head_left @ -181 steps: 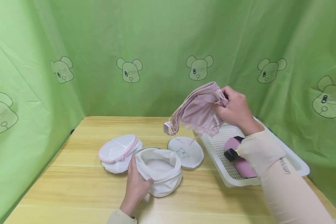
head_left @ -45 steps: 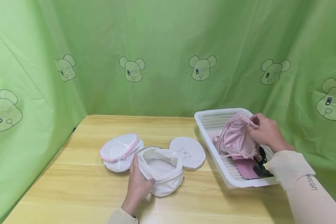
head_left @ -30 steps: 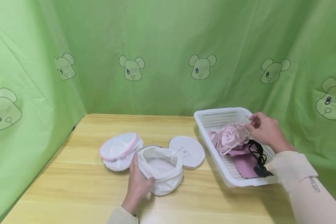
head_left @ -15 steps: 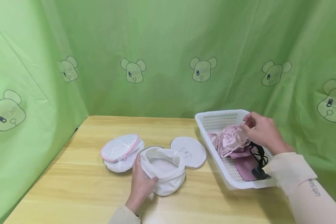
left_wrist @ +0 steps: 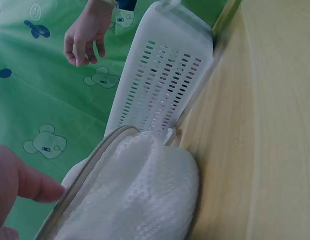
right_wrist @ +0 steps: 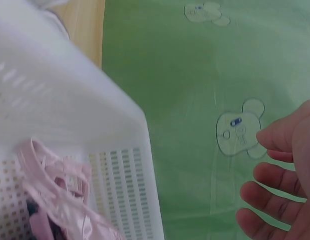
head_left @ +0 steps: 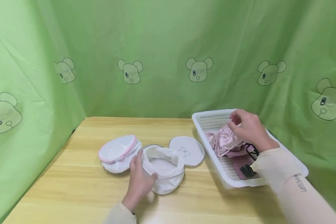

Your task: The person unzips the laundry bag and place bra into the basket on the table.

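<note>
Table (head_left: pixel 81 193), left hand (head_left: pixel 141 182) on bag (head_left: pixel 168 184)

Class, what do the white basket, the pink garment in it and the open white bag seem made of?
White basket: probably moulded plastic, faintly glossy, judging by its smooth rim and regular slots.
Pink garment: satin-like fabric, perhaps synthetic; bright highlights on its soft folds.
Open white bag: apparently matte mesh cloth, by its fine holes and slack rim.

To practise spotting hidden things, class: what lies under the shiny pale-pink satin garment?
From beneath the garment, darker pink material peeks out, inside the white perforated plastic basket; whatever the garment covers cannot be seen.
</note>
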Demonstrator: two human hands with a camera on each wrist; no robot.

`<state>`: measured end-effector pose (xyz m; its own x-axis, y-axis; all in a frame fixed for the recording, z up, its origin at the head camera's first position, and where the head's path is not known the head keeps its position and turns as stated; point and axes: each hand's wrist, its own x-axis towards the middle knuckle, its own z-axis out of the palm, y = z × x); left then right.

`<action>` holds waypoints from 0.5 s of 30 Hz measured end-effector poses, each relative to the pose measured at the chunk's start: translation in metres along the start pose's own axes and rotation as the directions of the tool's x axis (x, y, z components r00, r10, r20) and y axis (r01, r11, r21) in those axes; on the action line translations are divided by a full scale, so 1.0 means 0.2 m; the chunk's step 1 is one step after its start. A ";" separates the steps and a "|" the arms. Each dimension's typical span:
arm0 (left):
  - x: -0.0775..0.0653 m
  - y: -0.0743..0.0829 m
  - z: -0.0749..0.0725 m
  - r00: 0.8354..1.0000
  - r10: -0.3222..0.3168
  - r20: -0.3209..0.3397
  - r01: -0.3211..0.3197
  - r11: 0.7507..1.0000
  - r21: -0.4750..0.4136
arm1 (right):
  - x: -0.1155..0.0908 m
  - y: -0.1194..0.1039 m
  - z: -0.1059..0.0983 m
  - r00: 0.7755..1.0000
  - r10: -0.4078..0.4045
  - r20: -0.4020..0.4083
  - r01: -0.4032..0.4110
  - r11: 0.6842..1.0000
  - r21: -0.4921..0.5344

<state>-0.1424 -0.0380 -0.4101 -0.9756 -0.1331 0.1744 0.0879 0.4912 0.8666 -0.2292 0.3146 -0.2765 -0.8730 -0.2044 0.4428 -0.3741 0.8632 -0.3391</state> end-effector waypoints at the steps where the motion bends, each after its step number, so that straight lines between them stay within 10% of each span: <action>1: 0.00 0.00 -0.01 1.000 0.006 0.001 -0.006 1.000 0.002 | 0.01 -0.02 0.01 1.000 -0.008 -0.003 0.008 1.000 0.000; 7: 0.04 0.00 -0.12 0.997 0.007 -0.074 -0.008 1.000 -0.010 | 0.05 -0.13 0.05 0.999 -0.054 0.004 0.054 0.998 0.018; 15: 0.12 -0.10 -0.30 0.944 -0.215 -0.248 0.170 0.967 -0.192 | 0.09 -0.28 0.13 0.991 -0.133 0.012 0.132 0.990 0.045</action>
<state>-0.1563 -0.1039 -0.3951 -0.8904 -0.4453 0.0942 -0.0420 0.2865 0.9572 -0.2322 0.2510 -0.2709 -0.8192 -0.3227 0.4740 -0.4998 0.8071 -0.3144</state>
